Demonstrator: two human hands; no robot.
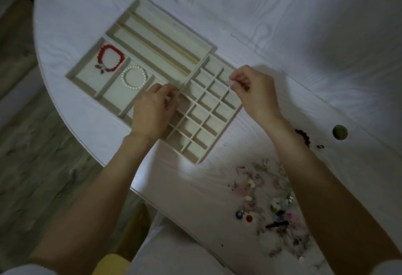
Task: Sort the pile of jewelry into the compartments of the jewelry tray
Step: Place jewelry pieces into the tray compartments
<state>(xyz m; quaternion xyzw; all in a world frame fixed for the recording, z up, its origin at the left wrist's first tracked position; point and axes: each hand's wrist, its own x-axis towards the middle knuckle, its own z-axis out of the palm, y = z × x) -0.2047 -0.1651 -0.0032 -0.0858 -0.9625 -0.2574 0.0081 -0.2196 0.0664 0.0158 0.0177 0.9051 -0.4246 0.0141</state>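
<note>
The beige jewelry tray (206,155) lies on the white table, with long slots at the back, wide sections at the left and a grid of small cells at the right. A red bead bracelet (109,57) fills the leftmost section and a pearl bracelet (134,77) the one beside it. My left hand (152,111) hovers over the tray's middle with fingertips pinched together near a divider. Over the upper cells of the grid, my right hand (252,92) pinches something very small and thin; what it is cannot be made out. The jewelry pile (274,207) lies at the lower right.
A dark red bead piece (303,136) and a small dark ring (320,146) lie on the table right of my right forearm. A round hole (339,132) is cut in the tabletop. The table's curved edge runs at the left, above a wood floor.
</note>
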